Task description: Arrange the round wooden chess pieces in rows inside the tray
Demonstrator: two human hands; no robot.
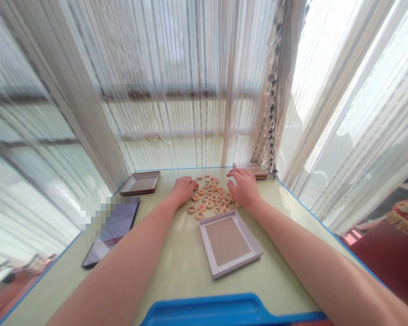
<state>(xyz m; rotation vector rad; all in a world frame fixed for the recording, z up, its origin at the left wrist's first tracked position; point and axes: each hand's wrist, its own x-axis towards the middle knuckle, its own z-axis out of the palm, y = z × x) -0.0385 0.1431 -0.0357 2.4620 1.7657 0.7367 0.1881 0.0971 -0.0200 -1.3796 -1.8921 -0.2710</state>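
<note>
A loose cluster of round wooden xiangqi pieces [213, 198], marked with red or black characters, lies on the pale green table. At its left edge, my left hand [184, 189] has its fingers bent and closed at a red-marked xiangqi piece [196, 186], which they partly cover. My right hand [244, 183] arches over the cluster's right side, thumb and fingers apart and nothing visible between them. Some pieces by its thumb are partly hidden. Just in front of the cluster lies a shallow white-rimmed box tray [229, 242], its brown inside bare.
Back left is a brown-edged box lid [140, 183]; back right, behind my right hand, a flat patterned box [258, 170]. A dark tablet-like device [117, 226] lies at left. The table [177, 276] has a blue moulded front edge [207, 310]. Sheer curtains [177, 113] hang behind.
</note>
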